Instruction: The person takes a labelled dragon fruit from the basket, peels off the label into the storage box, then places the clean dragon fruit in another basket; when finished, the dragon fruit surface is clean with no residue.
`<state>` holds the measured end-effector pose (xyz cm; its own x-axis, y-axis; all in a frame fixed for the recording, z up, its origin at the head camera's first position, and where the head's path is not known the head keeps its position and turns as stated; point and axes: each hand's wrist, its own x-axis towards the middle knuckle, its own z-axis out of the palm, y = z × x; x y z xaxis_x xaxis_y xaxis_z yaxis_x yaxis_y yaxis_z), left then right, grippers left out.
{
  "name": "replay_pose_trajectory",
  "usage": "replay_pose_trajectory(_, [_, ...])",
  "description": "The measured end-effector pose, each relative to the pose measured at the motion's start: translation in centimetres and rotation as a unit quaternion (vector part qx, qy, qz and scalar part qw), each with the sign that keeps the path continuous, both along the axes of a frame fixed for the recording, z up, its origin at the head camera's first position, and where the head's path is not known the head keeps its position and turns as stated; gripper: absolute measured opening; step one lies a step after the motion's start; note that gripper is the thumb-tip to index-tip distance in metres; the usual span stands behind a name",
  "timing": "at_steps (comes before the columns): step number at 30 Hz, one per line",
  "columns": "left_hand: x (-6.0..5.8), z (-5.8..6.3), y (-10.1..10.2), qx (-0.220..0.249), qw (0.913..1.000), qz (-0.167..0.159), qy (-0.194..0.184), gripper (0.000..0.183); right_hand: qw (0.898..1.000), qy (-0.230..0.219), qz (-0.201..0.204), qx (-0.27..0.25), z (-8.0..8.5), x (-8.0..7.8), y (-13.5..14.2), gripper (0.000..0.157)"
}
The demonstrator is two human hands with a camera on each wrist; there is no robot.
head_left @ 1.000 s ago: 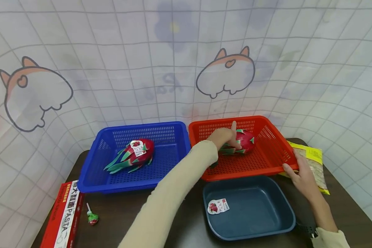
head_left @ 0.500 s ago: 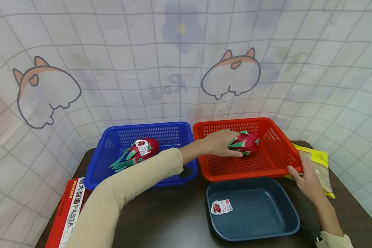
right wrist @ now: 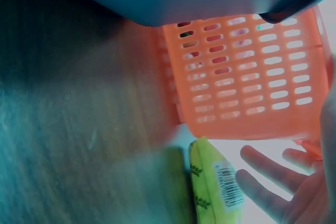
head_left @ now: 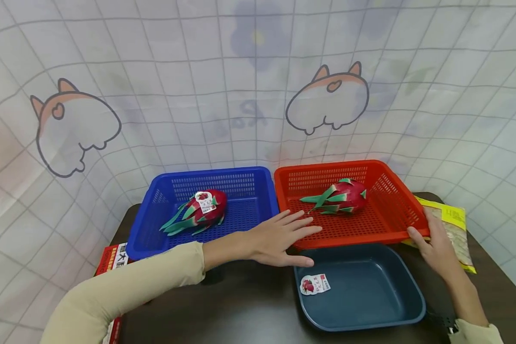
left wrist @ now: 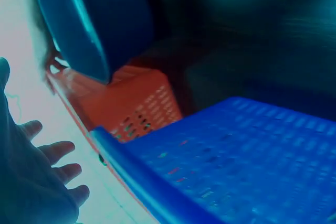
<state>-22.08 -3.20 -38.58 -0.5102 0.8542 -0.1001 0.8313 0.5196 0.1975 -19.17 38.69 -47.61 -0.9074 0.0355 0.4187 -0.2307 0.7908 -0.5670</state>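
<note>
My left hand (head_left: 279,239) hovers between the baskets with fingers spread and nothing in it; in the left wrist view its fingers (left wrist: 55,153) also stand apart. At the red basket's (head_left: 395,236) near right corner, my right hand (head_left: 434,246) holds the rim, thumb (head_left: 417,235) at the front and fingers around the right side. Inside that basket lies a pink dragon fruit (head_left: 350,195) with green leaf tips. The blue basket (head_left: 142,239) contains another dragon fruit (head_left: 217,203), with a white sticker (head_left: 205,202) on top.
Before the red basket stands a dark blue tray (head_left: 365,296) with a dragon fruit label (head_left: 315,284) inside. A yellow bag (head_left: 453,229) lies beside and partly beneath the red basket's right end. A red box (head_left: 107,258) sits left, partly behind my sleeve. A patterned cloth (head_left: 198,95) hangs behind.
My left hand has let go of the dragon fruit in the red basket and drawn back toward me and leftward. The right hand stays at the basket corner. The view shifts slightly.
</note>
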Motion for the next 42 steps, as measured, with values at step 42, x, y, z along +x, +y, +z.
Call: replay_pose_trajectory(42, [3.8,-3.3,-19.1,0.125,0.9126,0.387,0.043,0.084,0.942,0.008,0.181,0.281,7.1,-1.9,-13.2,0.075])
